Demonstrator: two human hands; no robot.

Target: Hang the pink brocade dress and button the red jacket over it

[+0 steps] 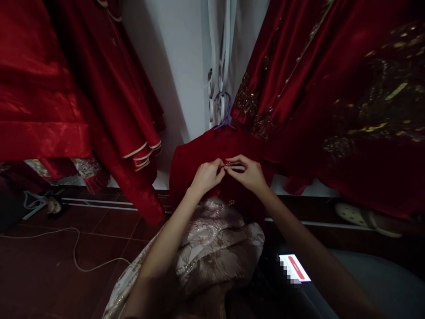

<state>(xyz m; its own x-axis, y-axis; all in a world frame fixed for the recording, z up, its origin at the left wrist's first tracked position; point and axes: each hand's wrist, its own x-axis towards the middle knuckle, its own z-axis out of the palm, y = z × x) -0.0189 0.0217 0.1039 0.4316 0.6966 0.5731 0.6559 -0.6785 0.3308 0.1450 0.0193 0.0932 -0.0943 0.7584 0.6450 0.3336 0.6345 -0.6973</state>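
A dark red jacket (189, 159) hangs in front of me on a purple hanger (226, 116). My left hand (208, 176) is closed in a pinch on the jacket's front edge. Meeting it at the middle of the chest, my right hand (246, 172) pinches a small sparkling button (228, 164). The fingertips of both hands nearly touch, and they partly cover the button. Lower on the jacket front sits another sparkling button (231, 202). Below my hands, shiny pale floral fabric (215, 248) is bunched up over my lap.
Red garments (122, 88) hang on the left, and red garments with gold sequins (375, 106) on the right. White metal loops (217, 53) hold the hanger. A cable (75, 248) crosses the tiled floor. A lit screen (295, 268) and a pale clog (352, 213) are at lower right.
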